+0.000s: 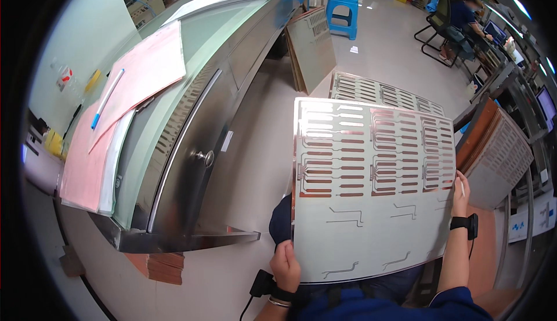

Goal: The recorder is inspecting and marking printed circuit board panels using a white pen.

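Observation:
Over my lap I hold a large pale circuit board panel [371,228] with rows of shiny copper strips and thin dark traces. My left hand [285,267] is closed on its lower left edge, the thumb lying up along the side. Higher up, my right hand [460,195] grips the right edge, with its fingertips partly hidden by the panel. A small white sliver shows at the right fingers; I cannot make out what it is. Directly beyond the panel's far edge, a similar patterned board [389,90] is partly covered.
On my left stands a glass-topped metal desk [203,89] with pink sheets [139,60] and a blue-and-white pen [108,99]. Boards [313,48] lean against it, near a blue stool [342,14]. More boards [502,152] lean at right. A person [462,19] sits far right.

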### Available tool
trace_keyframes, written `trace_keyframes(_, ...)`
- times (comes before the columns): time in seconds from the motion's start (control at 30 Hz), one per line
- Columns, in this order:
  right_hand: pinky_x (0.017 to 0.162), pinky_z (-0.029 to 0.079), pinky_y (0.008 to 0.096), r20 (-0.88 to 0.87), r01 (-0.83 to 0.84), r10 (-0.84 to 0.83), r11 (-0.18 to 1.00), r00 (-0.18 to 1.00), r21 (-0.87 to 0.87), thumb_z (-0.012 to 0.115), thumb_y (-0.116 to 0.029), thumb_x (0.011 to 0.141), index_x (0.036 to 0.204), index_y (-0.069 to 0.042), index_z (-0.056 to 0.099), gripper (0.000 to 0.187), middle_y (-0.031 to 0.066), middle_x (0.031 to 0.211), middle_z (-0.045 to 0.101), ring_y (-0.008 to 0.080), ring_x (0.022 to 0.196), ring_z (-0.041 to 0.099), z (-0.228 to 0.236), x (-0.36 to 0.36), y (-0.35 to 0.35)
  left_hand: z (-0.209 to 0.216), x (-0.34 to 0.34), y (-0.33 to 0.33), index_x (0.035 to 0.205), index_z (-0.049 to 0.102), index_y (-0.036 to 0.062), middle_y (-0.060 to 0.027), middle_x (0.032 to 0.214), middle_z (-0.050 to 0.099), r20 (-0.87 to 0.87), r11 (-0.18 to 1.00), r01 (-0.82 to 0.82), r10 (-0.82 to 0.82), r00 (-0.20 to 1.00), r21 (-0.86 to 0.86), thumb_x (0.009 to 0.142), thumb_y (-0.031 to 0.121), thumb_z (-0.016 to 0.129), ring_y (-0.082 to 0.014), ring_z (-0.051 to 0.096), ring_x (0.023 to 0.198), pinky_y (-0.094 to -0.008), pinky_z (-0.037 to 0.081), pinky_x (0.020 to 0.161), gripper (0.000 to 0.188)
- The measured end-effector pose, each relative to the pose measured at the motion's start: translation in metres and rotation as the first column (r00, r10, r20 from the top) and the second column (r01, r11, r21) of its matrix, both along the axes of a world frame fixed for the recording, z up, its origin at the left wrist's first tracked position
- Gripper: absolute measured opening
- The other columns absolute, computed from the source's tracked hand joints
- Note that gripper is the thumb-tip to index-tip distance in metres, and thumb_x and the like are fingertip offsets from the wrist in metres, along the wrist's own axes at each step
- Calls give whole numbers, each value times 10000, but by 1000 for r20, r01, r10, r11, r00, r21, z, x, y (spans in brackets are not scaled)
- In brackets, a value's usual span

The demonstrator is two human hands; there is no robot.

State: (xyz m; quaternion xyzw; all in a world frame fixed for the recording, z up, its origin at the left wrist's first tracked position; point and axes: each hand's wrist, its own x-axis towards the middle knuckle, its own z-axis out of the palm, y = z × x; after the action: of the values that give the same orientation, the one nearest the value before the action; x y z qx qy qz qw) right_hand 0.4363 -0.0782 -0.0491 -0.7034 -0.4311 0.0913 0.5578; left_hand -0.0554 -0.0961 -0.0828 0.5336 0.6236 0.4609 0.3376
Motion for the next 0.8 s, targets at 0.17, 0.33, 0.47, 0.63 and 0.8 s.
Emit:
trace_keyframes(0.17, 591, 548, 322, -105, -43, 42, 999, 994, 0, 471, -278, 987, 1218, 32, 523, 389, 101, 949, 618, 160, 756, 608, 1, 10, -2, 1, -2, 2, 953, 587, -21, -144, 721, 610, 25, 1000, -9, 9, 1000, -11, 967, 147, 469, -231, 598, 641, -327, 465, 605, 205)
trace_keyframes(0.33, 496, 538, 307, -246, 39, -55, 997, 968, -72, 493, -301, 977, 1163, 3, 558, 363, 77, 867, 592, 174, 655, 626, 2, 12, -6, 7, -7, 6, 939, 583, -18, -130, 691, 593, 31, 1000, 0, 0, 1000, 0, 975, 163, 465, -202, 562, 606, -318, 450, 585, 220)
trace_keyframes(0.47, 429, 519, 297, -292, 143, -168, 984, 942, -106, 500, -314, 970, 1091, -15, 590, 335, 55, 778, 549, 178, 582, 621, 8, 1, -11, 22, -12, 13, 911, 586, -16, -130, 664, 583, 12, 999, 42, -41, 999, -34, 972, 175, 470, -215, 547, 575, -330, 438, 560, 232)
trace_keyframes(0.63, 425, 503, 287, -318, 215, -233, 972, 919, -90, 510, -339, 963, 1093, -34, 588, 340, 43, 792, 581, 158, 588, 615, 13, 1, -22, 22, -37, 51, 742, 619, 40, -165, 681, 619, -547, 994, 104, -66, 834, 40, 918, 207, 517, -387, 582, 609, -393, 457, 534, 263)
trace_keyframes(0.8, 407, 501, 292, -348, 194, -168, 980, 922, 43, 498, -289, 975, 1116, -4, 566, 325, 67, 775, 574, 179, 545, 614, 26, -18, -17, 44, -38, 112, 895, 596, 21, -24, 560, 544, -65, 998, 52, -53, 996, -21, 1003, 258, 424, -49, 466, 460, -227, 352, 426, 311)
